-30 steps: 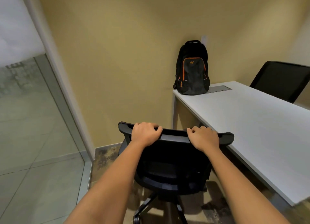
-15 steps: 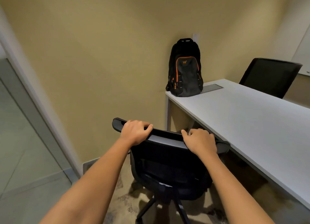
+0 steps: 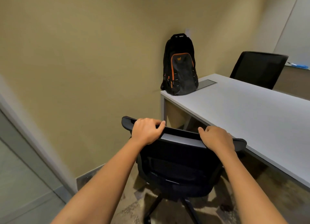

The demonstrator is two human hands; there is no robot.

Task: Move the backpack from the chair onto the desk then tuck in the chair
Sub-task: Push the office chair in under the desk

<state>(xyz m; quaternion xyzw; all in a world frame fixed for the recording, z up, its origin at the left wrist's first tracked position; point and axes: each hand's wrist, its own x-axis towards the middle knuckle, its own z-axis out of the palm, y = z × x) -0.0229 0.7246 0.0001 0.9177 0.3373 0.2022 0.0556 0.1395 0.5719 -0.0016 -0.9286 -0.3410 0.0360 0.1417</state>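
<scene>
A black backpack [image 3: 180, 67] with orange trim stands upright on the far left corner of the white desk [image 3: 248, 113], leaning against the wall. A black swivel chair [image 3: 179, 163] stands in front of me, beside the desk's left front edge, its seat empty. My left hand [image 3: 146, 130] grips the top rail of the chair's backrest near its left end. My right hand [image 3: 217, 138] grips the same rail towards its right end. The right tip of the backrest overlaps the desk's edge in view.
A second black chair [image 3: 257, 68] stands behind the desk at the far side. A grey cable hatch [image 3: 207, 83] is set in the desk next to the backpack. A glass partition with a pale frame [image 3: 25, 139] runs along the left. The yellow wall lies straight ahead.
The view has swung to the right and the glass partition has slid out to the left. The chair, with both hands still on its backrest, has come nearer to the desk's edge.
</scene>
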